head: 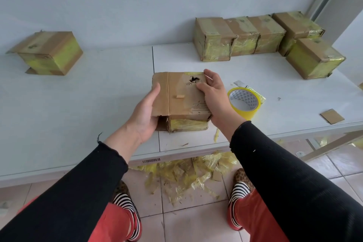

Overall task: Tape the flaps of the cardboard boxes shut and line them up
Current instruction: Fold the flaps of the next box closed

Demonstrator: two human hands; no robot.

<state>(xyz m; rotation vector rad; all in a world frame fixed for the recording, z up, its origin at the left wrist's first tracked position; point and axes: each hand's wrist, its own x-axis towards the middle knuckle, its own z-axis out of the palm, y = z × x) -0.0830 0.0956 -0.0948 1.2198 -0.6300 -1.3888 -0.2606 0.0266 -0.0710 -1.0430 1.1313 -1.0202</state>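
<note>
A worn cardboard box [179, 100] sits on the white table [98, 94] in front of me, its top flaps folded down with a small hole near the far right corner. My left hand [146, 112] grips its left side, thumb on the top flap. My right hand [213, 92] presses on the right part of the top, fingers curled over the far corner. A roll of yellow tape [244, 103] stands just right of my right hand. A row of taped boxes [241, 36] lines the wall at the back right, with another box [314, 58] in front of its right end.
A lone box [49, 53] with loose flaps sits at the far left by the wall. A cardboard scrap [332, 116] lies near the table's right front edge. Torn yellow tape [186, 173] litters the tiled floor under the table edge, between my feet.
</note>
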